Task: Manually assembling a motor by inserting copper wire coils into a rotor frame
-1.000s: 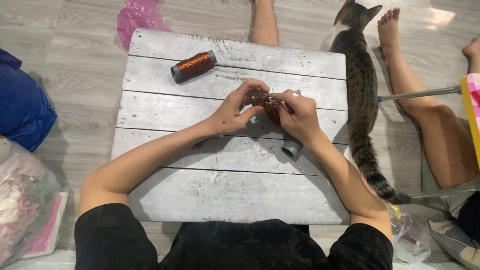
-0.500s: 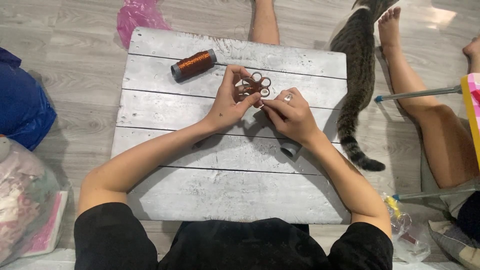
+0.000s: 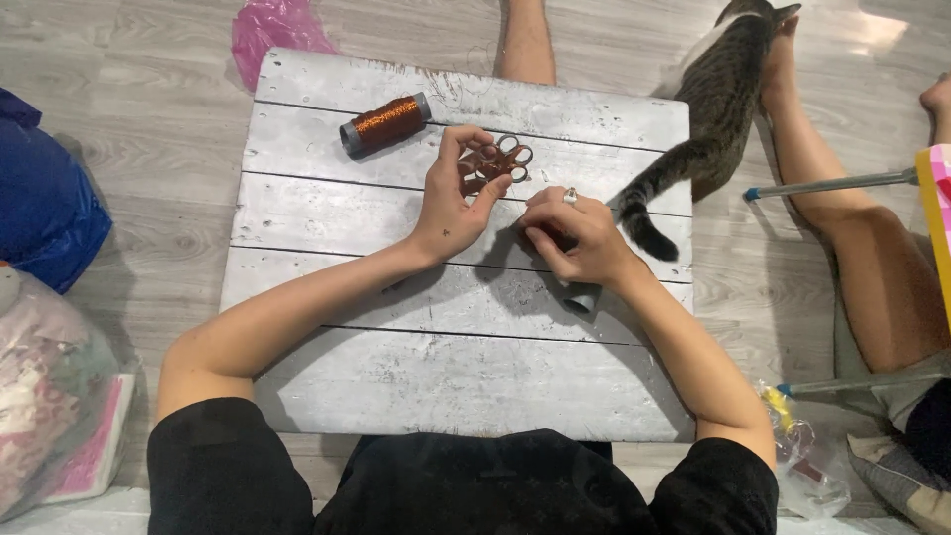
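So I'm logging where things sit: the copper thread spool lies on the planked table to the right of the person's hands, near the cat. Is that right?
Not quite. The spool lies on the table, but to the left of the hands, at the far left part of the top, away from the cat. The left hand is the nearer one, and the right hand is by the cat's tail. The head view shows this.

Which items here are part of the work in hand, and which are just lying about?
In use:
- left hand holding the copper wire loops
- right hand, closed, contents hidden
- copper wire spool
- grey plank table

Lying about:
- cat
- pink bag
- blue bag
- clear bag
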